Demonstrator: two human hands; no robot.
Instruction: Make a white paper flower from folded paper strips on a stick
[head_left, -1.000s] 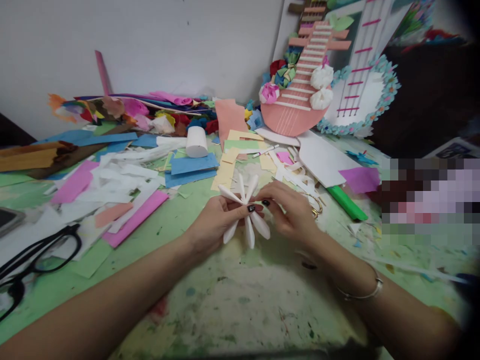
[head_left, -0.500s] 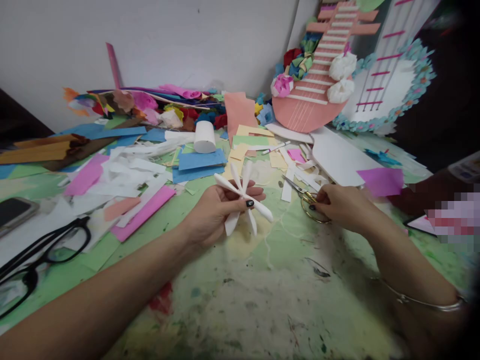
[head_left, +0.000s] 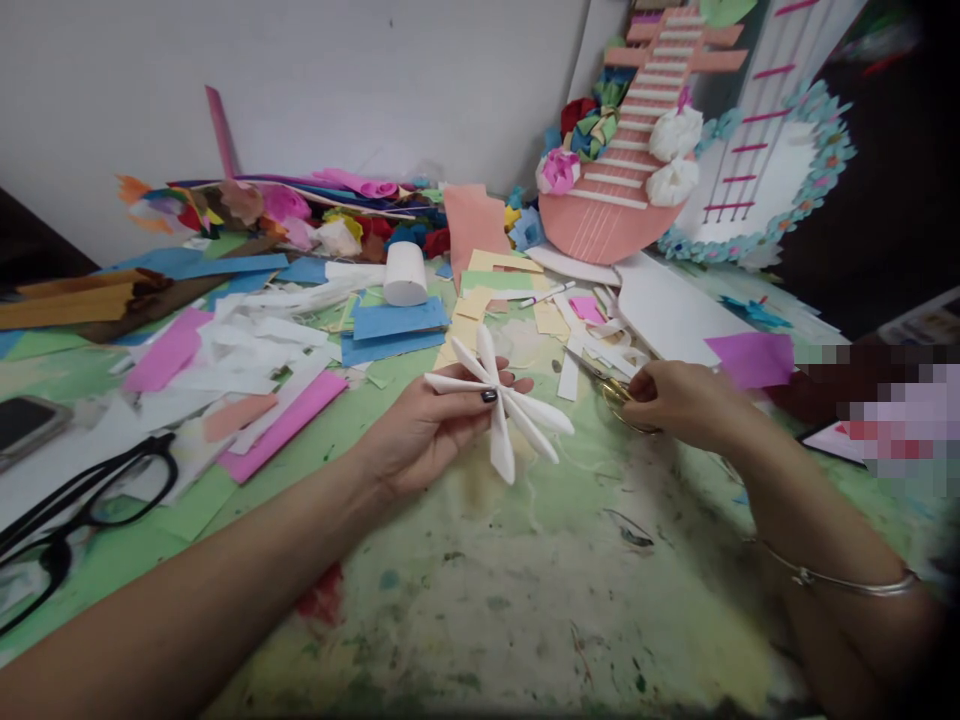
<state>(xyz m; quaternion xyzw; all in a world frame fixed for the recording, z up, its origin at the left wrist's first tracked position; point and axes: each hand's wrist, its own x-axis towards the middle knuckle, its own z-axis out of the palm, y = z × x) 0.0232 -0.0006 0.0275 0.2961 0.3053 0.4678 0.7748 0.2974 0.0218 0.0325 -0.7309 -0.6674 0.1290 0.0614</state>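
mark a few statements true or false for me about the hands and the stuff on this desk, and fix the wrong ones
1. The left hand holds a white paper flower. True.
2. The right hand is on the glasses. False: its fingers are at the handles of the scissors.
3. The phone lies to the person's right. False: it is at the far left.
4. The white roll is farther from the person than the blue paper. True.
5. The bracelet is on the left wrist. False: it is on the right.
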